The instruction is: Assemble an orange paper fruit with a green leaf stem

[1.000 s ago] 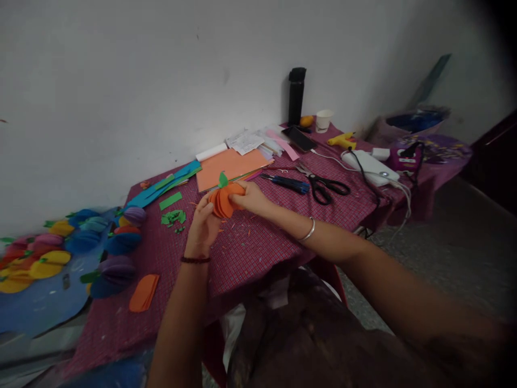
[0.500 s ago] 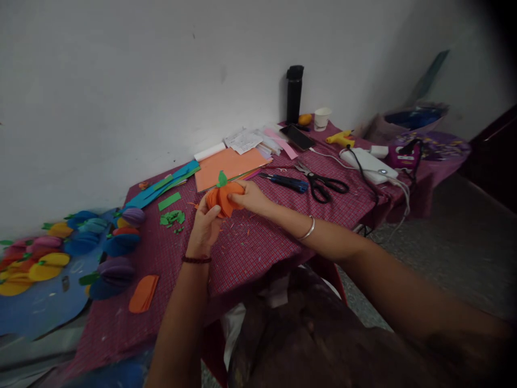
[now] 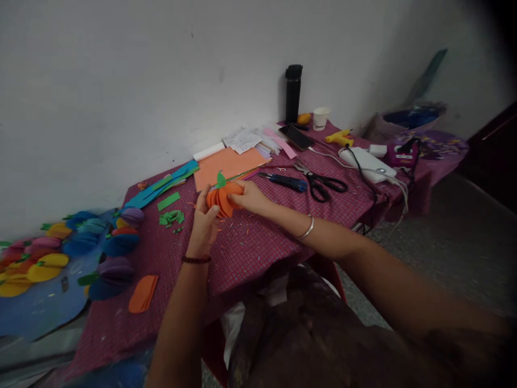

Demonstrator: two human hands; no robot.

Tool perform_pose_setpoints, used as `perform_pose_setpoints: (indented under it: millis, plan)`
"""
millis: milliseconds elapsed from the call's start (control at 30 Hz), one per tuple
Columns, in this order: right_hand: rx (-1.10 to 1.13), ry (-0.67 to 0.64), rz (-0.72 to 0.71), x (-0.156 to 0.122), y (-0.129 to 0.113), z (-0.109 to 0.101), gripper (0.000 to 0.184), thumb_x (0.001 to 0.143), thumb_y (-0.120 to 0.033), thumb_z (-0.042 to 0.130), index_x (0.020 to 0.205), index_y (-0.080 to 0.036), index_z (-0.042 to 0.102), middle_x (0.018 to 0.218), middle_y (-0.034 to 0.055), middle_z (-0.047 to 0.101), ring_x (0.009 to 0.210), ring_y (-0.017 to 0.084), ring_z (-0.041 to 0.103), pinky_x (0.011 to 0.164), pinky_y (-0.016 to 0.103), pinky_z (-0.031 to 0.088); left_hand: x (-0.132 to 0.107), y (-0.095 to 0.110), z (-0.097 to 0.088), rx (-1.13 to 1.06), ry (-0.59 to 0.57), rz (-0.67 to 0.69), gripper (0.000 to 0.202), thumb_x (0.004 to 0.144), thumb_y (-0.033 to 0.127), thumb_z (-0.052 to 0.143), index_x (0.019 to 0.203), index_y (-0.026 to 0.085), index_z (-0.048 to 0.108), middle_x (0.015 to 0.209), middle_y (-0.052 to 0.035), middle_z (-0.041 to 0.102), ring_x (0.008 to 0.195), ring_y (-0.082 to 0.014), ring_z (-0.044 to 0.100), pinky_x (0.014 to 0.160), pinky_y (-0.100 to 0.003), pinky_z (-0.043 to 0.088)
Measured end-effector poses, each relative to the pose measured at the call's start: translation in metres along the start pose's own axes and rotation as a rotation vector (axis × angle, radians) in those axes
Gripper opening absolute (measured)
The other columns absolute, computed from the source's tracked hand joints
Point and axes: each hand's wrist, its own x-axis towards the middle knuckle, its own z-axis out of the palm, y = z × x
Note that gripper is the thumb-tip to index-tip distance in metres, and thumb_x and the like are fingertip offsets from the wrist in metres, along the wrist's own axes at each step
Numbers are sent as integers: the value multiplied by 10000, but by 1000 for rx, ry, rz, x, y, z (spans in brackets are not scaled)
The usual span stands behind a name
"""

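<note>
An orange paper pumpkin (image 3: 221, 200) with a green paper leaf (image 3: 221, 179) on top is held between my two hands above the table. My left hand (image 3: 204, 223) grips its left side, thumb at the front. On the right side, my right hand (image 3: 251, 198) pinches the paper folds with thumb and fingers. Small green paper scraps (image 3: 172, 217) and a green paper strip (image 3: 168, 201) lie left of my left hand. Nearer the front edge is a stack of orange paper pieces (image 3: 143, 293).
Finished paper pumpkins (image 3: 48, 267) crowd a blue board at the left. Behind my hands lie orange sheets (image 3: 232, 163). To the right are a utility knife (image 3: 285, 181), scissors (image 3: 319, 183), a glue gun (image 3: 340, 137), a white power bank (image 3: 367, 164) with cables, and a black bottle (image 3: 293, 94).
The folds of the pumpkin are spread more evenly between my hands. Both hands keep their hold in nearly the same place.
</note>
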Motion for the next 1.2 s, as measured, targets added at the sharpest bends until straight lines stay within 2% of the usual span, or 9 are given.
perform_pose_setpoints:
  millis: [133,267,533,633,733,833,967,1067,1200]
  plan:
    - [-24,5,25,-1,-3,1,240,725,-179,558,928,-114,668,835,23,641,731,123,537,675,233,441,2,-3,-2,27,26,0,755,597,372,907,1285,305,603,1327,-70,614,1211,-221,606,947,-279,523]
    - [42,19,70,1,-4,1,198,717,-173,589,898,-124,653,814,12,634,718,121,543,667,231,449,4,-3,-4,-1,39,-8,722,609,422,889,1268,306,618,1369,-81,595,1199,-233,613,931,-308,541]
    - [236,-9,169,1,-2,1,235,675,-139,624,905,-97,641,784,-1,630,661,107,547,649,232,460,2,2,-4,-47,-11,-44,659,637,454,872,1224,274,634,1339,-91,613,1245,-252,593,1010,-350,507]
    - [343,-31,225,-1,-4,1,226,689,-133,639,913,-104,646,809,11,662,677,111,578,664,231,480,1,5,-2,-59,7,-49,602,661,440,854,1200,265,650,1322,-94,625,1188,-244,626,971,-348,531]
    - [395,-54,256,-3,-4,1,201,702,-150,650,898,-106,644,801,12,670,676,110,585,650,220,482,3,4,-3,-26,59,-21,563,649,344,860,1172,273,665,1331,-74,624,1111,-212,660,909,-310,552]
    - [313,-73,210,-2,0,2,213,698,-161,646,903,-103,644,793,6,659,673,106,571,636,211,473,5,0,-4,51,137,-9,547,598,265,878,1110,266,687,1197,-35,692,967,-153,691,811,-240,557]
    - [90,-63,99,1,6,3,241,699,-198,634,919,-99,655,818,3,646,699,101,546,643,201,452,6,-9,-6,94,128,-156,402,579,339,892,901,172,719,867,-26,743,734,-134,692,688,-236,553]
    - [64,-74,47,1,8,3,300,696,-235,659,966,-104,656,881,11,662,770,119,572,689,215,467,6,-12,-6,8,154,-153,429,568,354,909,910,175,722,911,-36,761,808,-152,718,771,-266,561]
    - [2,-142,44,1,10,6,207,697,-244,664,849,-104,648,782,-9,625,713,113,546,651,211,443,8,-13,-6,-63,206,-73,427,569,329,911,931,205,721,983,-23,765,934,-161,719,849,-264,556]
